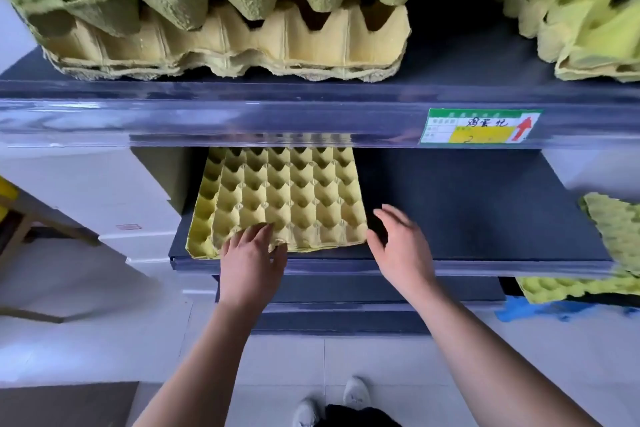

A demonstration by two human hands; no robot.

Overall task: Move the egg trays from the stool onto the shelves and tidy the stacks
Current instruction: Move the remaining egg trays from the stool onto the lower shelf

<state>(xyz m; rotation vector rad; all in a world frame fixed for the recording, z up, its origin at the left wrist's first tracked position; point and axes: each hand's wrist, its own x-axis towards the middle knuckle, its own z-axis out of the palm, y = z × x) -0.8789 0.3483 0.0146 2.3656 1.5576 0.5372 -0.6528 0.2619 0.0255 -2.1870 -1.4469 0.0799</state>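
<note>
A small stack of yellow egg trays (pixel 287 198) lies on the left part of the dark middle shelf (pixel 467 211). My left hand (pixel 251 256) rests on the stack's front edge, fingers lying over the near cups. My right hand (pixel 400 243) hovers open just right of the stack's front right corner, fingers straight, holding nothing. On the upper shelf (pixel 311 94) sits a tall pile of green and yellow trays (pixel 214 10), and another pile (pixel 585 7) stands at the right.
A green and yellow price label (pixel 479 126) with a red arrow hangs on the upper shelf's front rail. More green trays (pixel 614 225) poke in at the right edge, with others (pixel 571 286) on a lower level. White boxes (pixel 114 191) stand left. My shoes (pixel 332 402) are on the tiled floor.
</note>
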